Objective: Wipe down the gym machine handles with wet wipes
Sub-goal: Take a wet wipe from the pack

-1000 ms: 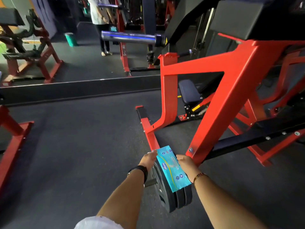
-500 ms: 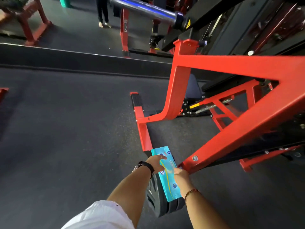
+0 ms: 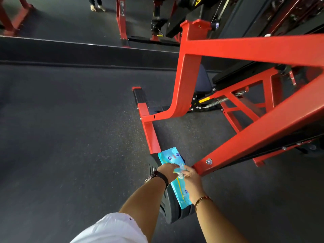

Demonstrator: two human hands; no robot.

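As both bare forearms reached down, the light-blue plastic pack of wet wipes [image 3: 172, 158] lay lengthwise along the top edge of a stack of upright black weight plates [image 3: 175, 216], just beside the foot of the red steel machine frame [image 3: 245, 144], over dark speckled rubber floor [image 3: 70, 137]. Left hand [image 3: 167, 171], black watch at the wrist, gripped the pack mid-length, fingers curled over it. Right hand [image 3: 192, 178], thin bracelet at the wrist, pinched a crumpled pale piece [image 3: 180, 172] at the pack's top face. Flap or wipe: could not tell.
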